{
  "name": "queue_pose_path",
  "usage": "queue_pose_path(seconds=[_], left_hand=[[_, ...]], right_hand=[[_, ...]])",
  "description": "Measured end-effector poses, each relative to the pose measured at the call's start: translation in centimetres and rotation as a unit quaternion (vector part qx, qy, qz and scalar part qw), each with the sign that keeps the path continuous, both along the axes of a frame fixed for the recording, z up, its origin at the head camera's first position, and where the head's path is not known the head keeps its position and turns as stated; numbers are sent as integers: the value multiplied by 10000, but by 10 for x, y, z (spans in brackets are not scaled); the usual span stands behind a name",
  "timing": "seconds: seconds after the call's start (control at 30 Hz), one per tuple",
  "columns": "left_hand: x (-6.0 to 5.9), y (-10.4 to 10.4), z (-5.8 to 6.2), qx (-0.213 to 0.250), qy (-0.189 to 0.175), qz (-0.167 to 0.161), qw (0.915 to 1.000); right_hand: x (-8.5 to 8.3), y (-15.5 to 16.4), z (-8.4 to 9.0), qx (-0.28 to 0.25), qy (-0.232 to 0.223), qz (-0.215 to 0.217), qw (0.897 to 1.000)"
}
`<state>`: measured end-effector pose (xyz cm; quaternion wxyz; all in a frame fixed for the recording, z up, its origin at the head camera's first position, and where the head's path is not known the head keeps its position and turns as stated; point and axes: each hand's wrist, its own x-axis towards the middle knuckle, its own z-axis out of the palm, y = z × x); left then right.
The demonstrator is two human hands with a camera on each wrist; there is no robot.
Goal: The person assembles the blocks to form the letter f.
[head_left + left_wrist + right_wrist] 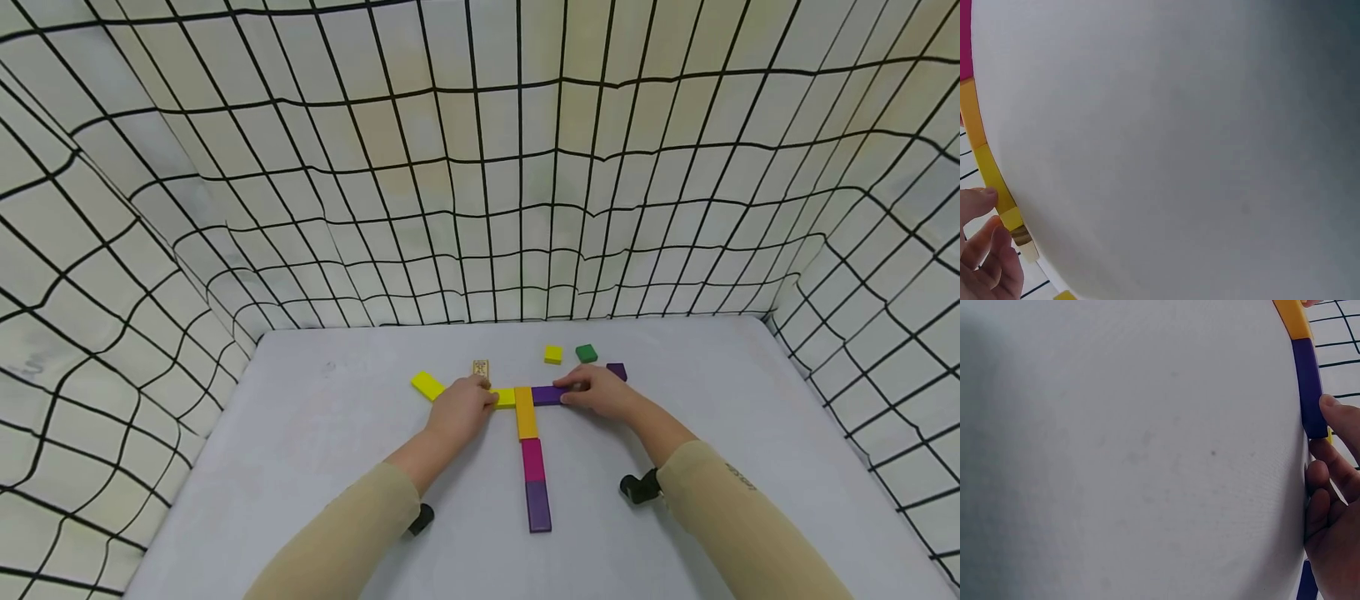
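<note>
Left hand point(461, 410) fingertips touch short yellow block point(505, 398); right hand point(600, 392) pinches purple block point(548, 395). Both flank orange block point(526, 412) on worktop point(315, 450). Visible blocks: 3 yellow, 3 purple, 1 each orange, pink, green, wood.

Most of the right wrist view is being filled by the pale worktop point(1129, 456). At its right edge a purple block point(1310, 387) is being touched by the right hand point(1335, 512), a fingertip point(1330, 403) being laid against its end. A yellow block point(1293, 317) is lying end to end with it.
</note>
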<state>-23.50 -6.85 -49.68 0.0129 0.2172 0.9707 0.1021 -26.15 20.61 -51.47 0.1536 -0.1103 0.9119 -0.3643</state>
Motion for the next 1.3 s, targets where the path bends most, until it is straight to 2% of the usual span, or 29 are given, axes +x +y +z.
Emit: queue_pose_path(seconds=[0.23, 0.47, 0.6, 0.97, 1.3], left_hand=[[-2, -12, -3, 224, -169, 20, 9996], [-5, -18, -5, 27, -376, 29, 9993], [-9, -21, -7, 106, -561, 104, 9983], [-16, -25, -6, 307, -944, 143, 9950], [-17, -22, -5, 386, -1053, 258, 9934]], right_hand=[[-1, 1, 0, -2, -63, -4, 10000], [-2, 2, -1, 11, -32, 24, 10000], [-1, 2, 0, -10, -12, 55, 10000], [-3, 1, -5, -45, -44, 16, 10000], [-3, 2, -3, -17, -58, -9, 10000]])
